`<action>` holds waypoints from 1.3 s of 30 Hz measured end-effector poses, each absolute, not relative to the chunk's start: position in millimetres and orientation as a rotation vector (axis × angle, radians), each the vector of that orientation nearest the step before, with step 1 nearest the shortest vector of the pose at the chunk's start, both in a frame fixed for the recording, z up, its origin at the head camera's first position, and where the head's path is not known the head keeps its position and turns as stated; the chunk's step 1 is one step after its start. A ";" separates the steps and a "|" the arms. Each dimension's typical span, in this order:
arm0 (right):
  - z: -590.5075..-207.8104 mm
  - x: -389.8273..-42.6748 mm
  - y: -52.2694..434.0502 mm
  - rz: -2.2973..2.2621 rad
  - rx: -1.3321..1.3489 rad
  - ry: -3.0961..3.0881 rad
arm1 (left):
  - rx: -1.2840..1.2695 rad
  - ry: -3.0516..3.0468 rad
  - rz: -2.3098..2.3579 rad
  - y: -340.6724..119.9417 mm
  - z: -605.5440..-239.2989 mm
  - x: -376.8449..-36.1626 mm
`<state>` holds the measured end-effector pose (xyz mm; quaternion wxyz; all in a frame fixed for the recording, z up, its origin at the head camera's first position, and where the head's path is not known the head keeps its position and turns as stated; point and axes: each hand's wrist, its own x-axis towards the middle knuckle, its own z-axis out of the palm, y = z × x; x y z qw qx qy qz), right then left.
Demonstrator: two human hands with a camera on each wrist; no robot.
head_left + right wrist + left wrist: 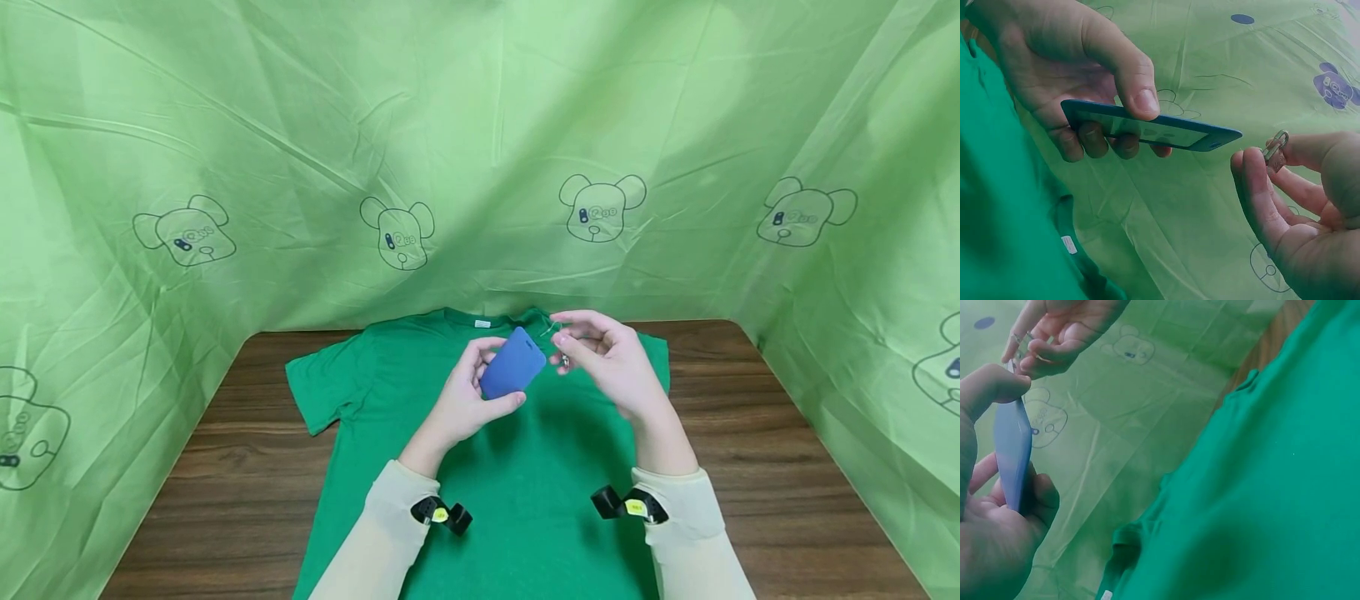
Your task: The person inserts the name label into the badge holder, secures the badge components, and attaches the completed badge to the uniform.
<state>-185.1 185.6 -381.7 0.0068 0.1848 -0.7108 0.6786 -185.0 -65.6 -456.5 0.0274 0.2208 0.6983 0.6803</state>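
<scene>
A: Left hand [461, 404]: what does it hold?

B: It grips a blue card holder [513, 363], thumb on one long edge, fingers curled under the other. The right wrist view shows the holder edge-on and roughly level, with a clear window on one face.

A: Right hand [611, 358]?

B: Its thumb and forefinger pinch a small metal clip [1275, 150]; the other fingers are loosely spread. The clip sits just beside the holder's slotted end and is not touching it in the right wrist view.

A: Position of both items?

B: Held in the air above the chest of a green T-shirt [517, 475], near its collar. The shirt lies flat, front up, on a dark wooden surface [757, 467], sleeves spread out.

A: Surroundings?

B: Green sheeting printed with bear heads [480, 150] walls in the surface at the back and both sides. Cream sleeves [678, 508] cover the forearms, each wrist carrying a black camera mount [441, 514].
</scene>
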 end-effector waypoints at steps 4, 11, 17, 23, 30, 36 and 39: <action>-382.5 -186.1 187.0 2.103 0.559 -2.253 | 0.669 2.159 2.102 -65.1 -455.4 -184.4; -385.5 -187.4 191.9 2.018 0.550 -2.336 | 0.655 2.148 2.094 -64.1 -453.4 -183.2; -387.9 -188.0 193.1 2.043 0.620 -2.316 | 0.667 2.148 2.096 -63.7 -456.2 -184.6; -388.5 -187.4 191.6 2.028 0.678 -2.352 | 0.658 2.158 2.095 -63.3 -457.9 -184.6; -389.3 -186.6 192.2 2.031 0.675 -2.438 | 0.646 2.140 2.101 -63.6 -457.7 -184.2; -388.3 -186.9 193.8 1.934 0.634 -2.489 | 0.644 2.149 2.095 -64.5 -459.3 -185.5; -388.2 -187.4 195.8 1.879 0.597 -2.479 | 0.647 2.152 2.096 -64.7 -460.0 -185.9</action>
